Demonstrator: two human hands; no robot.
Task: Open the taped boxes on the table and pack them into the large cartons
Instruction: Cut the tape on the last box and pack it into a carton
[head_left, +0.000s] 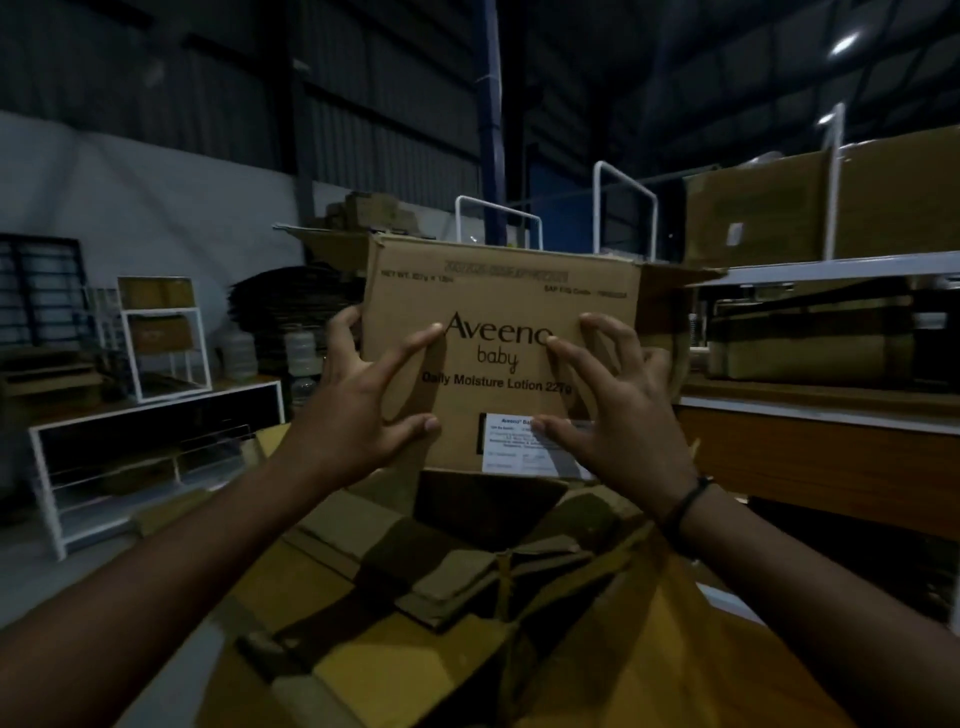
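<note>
Shelving with a white frame (47, 467) stands at the left edge of the frame, with a small wire rack (166, 338) on top of it. The left hand (358, 400) is spread wide. Its thumb and forefinger press on the printed front of the Aveeno box (498, 291), and its other fingers curl round the box's left edge. The box stands upright at the centre of the frame, held between both hands just above the large carton (467, 545), whose flaps lie open at lower centre. The right hand (613, 410) is also spread wide, its bent fingertips on the box front and its thumb on the white label (514, 441). It wears a dark wristband (685, 506). Brown cartons (779, 218) fill the shelves at the right.
</note>
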